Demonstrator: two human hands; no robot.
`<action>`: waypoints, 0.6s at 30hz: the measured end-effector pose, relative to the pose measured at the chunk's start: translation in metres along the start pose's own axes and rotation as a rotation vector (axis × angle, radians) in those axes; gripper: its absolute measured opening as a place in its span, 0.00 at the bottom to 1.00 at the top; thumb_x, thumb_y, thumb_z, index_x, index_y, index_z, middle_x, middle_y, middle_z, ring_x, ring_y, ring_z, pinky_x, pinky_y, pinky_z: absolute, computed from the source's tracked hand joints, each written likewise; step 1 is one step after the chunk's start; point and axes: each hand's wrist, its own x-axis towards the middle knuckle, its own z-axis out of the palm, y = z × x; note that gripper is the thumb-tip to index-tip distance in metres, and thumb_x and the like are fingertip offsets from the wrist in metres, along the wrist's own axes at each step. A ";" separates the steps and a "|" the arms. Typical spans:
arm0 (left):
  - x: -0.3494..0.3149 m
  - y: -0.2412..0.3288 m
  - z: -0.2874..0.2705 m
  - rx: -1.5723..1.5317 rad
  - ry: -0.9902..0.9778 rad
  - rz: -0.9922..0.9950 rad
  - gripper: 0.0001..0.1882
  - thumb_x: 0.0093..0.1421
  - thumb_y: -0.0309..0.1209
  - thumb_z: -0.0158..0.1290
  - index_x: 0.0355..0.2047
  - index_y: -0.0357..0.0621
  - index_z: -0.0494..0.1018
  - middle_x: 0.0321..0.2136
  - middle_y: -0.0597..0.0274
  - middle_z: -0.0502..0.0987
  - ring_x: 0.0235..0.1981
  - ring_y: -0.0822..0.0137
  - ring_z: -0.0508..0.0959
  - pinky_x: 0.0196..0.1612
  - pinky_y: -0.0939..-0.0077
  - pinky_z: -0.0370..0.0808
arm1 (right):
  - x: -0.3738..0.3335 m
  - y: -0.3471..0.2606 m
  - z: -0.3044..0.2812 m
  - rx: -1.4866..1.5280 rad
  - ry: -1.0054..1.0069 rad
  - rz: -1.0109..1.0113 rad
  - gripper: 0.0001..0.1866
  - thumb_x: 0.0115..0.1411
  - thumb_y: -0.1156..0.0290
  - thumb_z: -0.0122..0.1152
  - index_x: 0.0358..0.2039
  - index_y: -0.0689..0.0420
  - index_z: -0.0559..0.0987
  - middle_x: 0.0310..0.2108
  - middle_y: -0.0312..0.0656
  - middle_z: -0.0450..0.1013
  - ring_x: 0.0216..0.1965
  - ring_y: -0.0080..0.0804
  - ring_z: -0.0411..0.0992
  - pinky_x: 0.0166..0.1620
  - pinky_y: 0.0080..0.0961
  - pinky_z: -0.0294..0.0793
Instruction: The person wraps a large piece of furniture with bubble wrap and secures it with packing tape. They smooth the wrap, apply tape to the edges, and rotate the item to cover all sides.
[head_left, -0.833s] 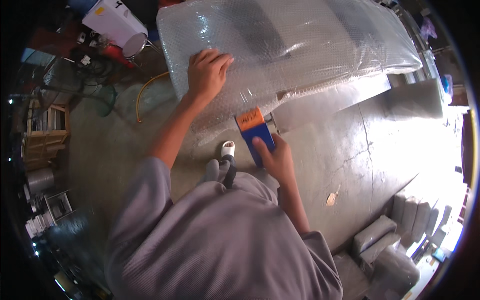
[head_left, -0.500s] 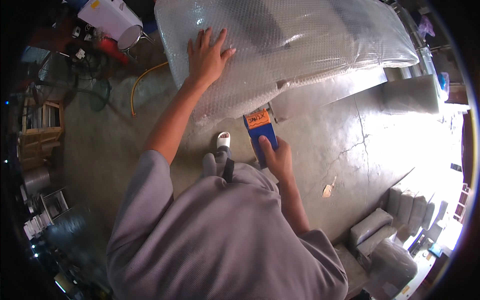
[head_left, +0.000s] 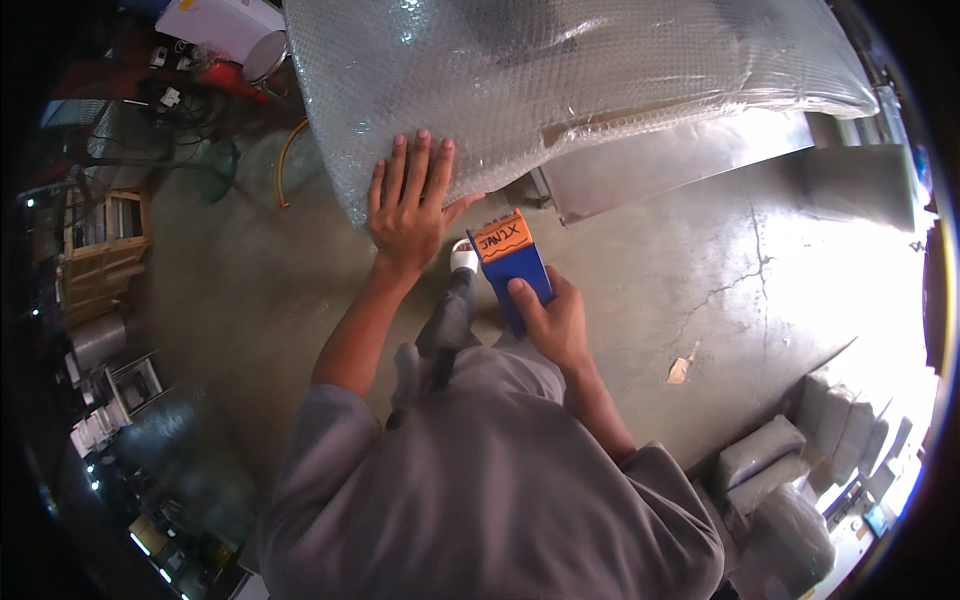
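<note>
A large object wrapped in clear bubble wrap (head_left: 640, 75) fills the top of the view. My left hand (head_left: 408, 215) lies flat on the wrap at its near left edge, fingers stretched out and thumb spread to the right. In my right hand (head_left: 555, 320) is a blue tape dispenser (head_left: 518, 277) with an orange end that has handwriting and a toothed edge. My thumb presses on its blue face. The dispenser is apart from the wrap, just right of my left hand. Its underside and the fingers beneath are hidden.
A shiny metal panel (head_left: 680, 165) shows below the wrapped object. Wrapped bundles (head_left: 760, 450) stand at the lower right. A brown scrap (head_left: 682, 368) lies on the cracked concrete floor (head_left: 640, 300). At the left are a yellow hose (head_left: 284, 165), a stool (head_left: 266, 56) and a wooden crate (head_left: 105, 250).
My left hand has slid over the wrap toward me, to its near edge. The dispenser in my right hand has turned slightly, showing more of its orange end. My view has shifted a little.
</note>
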 end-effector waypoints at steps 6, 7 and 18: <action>0.002 -0.007 -0.007 -0.025 -0.026 0.082 0.37 0.56 0.60 0.65 0.59 0.49 0.80 0.59 0.57 0.80 0.62 0.54 0.78 0.63 0.58 0.70 | 0.029 0.070 0.002 0.111 -0.121 -0.143 0.30 0.61 0.48 0.71 0.45 0.67 0.81 0.28 0.51 0.81 0.29 0.35 0.81 0.36 0.33 0.78; 0.003 -0.007 -0.007 -0.023 -0.067 0.086 0.37 0.56 0.57 0.67 0.58 0.47 0.79 0.59 0.56 0.79 0.62 0.53 0.78 0.63 0.58 0.70 | 0.033 0.082 0.005 0.160 -0.117 -0.179 0.30 0.60 0.49 0.72 0.45 0.66 0.81 0.27 0.51 0.81 0.29 0.36 0.81 0.36 0.33 0.78; 0.015 -0.019 -0.031 -0.056 -0.325 0.249 0.35 0.64 0.37 0.63 0.67 0.33 0.67 0.67 0.40 0.69 0.69 0.43 0.69 0.67 0.53 0.63 | 0.186 0.155 0.073 0.193 -0.242 -0.376 0.35 0.59 0.40 0.68 0.48 0.62 0.81 0.33 0.56 0.82 0.37 0.54 0.82 0.43 0.43 0.79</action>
